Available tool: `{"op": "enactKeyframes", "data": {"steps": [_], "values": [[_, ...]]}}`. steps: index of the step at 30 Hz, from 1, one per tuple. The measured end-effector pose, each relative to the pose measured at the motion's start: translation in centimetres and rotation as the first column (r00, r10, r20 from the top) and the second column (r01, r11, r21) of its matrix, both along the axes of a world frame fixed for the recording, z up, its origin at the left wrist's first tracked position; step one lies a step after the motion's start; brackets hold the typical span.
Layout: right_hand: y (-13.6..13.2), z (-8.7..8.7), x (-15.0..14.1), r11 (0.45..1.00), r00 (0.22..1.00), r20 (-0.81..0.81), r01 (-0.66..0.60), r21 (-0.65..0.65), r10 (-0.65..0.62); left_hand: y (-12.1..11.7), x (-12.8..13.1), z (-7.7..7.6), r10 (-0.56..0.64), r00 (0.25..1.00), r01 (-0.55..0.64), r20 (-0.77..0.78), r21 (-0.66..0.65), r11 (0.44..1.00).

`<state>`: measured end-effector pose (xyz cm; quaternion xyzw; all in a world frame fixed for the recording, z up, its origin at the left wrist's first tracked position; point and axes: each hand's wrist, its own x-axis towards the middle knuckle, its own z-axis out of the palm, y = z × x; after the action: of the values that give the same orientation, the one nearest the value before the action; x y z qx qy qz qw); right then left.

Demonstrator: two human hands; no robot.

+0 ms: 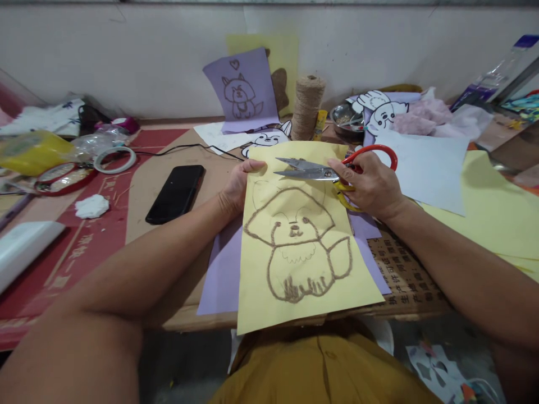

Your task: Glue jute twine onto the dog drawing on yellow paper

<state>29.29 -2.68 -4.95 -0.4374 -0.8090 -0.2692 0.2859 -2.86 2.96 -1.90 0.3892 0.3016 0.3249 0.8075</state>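
Observation:
A yellow sheet of paper (255,292) lies before me, bearing a fox-like animal outlined in brown twine (290,244) with some pencil lines. My left hand (240,182) grips its upper left edge, thumb on top and fingers hidden underneath. In my right hand (373,185) are scissors (314,171) with one red and one yellow handle. Their blades are slightly apart and point left above the animal's head, over the sheet's upper part. A purple sheet (217,280) shows beneath the yellow one on the cardboard.
A black phone (176,194) lies left of my left hand. Behind the sheet stand a twine spool (309,106), a glue stick (320,123) and a purple picture (248,90). A metal bowl (347,119) and white paper (433,171) are right; tape rolls (114,160) are left.

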Motion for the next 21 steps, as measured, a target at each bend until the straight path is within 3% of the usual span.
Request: {"op": "enactKeyframes", "data": {"steps": [8, 21], "values": [[-0.4, 0.4, -0.2, 0.999, 0.997, 0.048, 0.052, -0.001, -0.052, 0.5, -0.2, -0.6, -0.049, 0.997, 0.051, 0.065, -0.032, 0.998], [-1.1, 1.6, -1.0, 0.956, 0.986, 0.004, 0.163, -0.245, -0.167, -0.2, 0.0, 0.0, 0.019, 0.997, -0.017, -0.079, 0.023, 1.0]]}}
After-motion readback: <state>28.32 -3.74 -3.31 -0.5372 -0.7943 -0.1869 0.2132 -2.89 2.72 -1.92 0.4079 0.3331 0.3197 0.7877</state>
